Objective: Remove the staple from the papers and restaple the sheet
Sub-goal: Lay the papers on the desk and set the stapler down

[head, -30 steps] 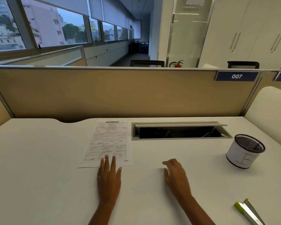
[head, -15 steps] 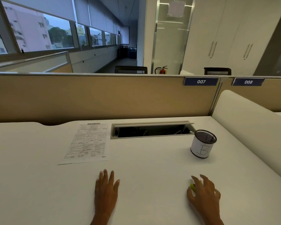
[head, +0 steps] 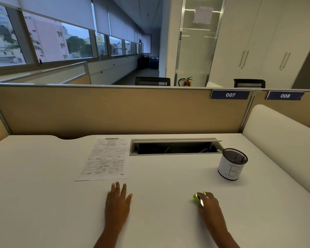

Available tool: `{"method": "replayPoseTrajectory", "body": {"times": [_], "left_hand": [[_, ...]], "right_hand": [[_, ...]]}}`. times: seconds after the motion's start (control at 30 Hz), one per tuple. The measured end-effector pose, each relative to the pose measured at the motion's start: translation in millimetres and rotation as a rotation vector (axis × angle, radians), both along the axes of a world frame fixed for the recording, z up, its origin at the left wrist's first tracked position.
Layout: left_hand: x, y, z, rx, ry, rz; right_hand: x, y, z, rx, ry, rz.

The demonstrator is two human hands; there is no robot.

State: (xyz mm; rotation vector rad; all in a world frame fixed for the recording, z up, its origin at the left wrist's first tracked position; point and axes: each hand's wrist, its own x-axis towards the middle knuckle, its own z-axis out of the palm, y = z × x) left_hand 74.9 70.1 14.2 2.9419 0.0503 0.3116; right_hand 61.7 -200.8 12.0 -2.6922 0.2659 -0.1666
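Gently lift, right hand (head: 208,204) curled over green staple tool (head: 197,198), carry left toward stapled papers (head: 106,158) beyond flat, empty left hand (head: 117,203), steadying sheet first.

Your desk (head: 43,203) is plain white. The papers (head: 106,158) are white with small black print. The tool (head: 196,198) under your right hand (head: 208,205) is bright green. The cup (head: 232,164) is black mesh with a white wrap and a black letter B. The wall (head: 115,110) behind is tan.

Papers (head: 106,157) lie left of the cable tray (head: 174,146), cup (head: 231,164) right.
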Motion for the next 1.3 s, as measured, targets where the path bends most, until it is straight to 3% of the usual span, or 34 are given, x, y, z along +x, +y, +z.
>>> {"method": "replayPoseTrajectory", "body": {"times": [0.3, 0.6, 1.07, 1.3], "left_hand": [[31, 22, 4, 0.000, 0.002, -0.005], [62, 47, -9, -0.009, 0.051, 0.023], [80, 52, -23, -0.132, 0.120, 0.048], [72, 52, -19, -0.053, 0.008, 0.035]], "right_hand": [[82, 131, 22, 0.025, -0.058, 0.242], [143, 211, 14, 0.008, 0.002, 0.273], [177, 225, -1, -0.020, 0.055, 0.189], [160, 201, 7, 0.148, 0.073, 0.174]]}}
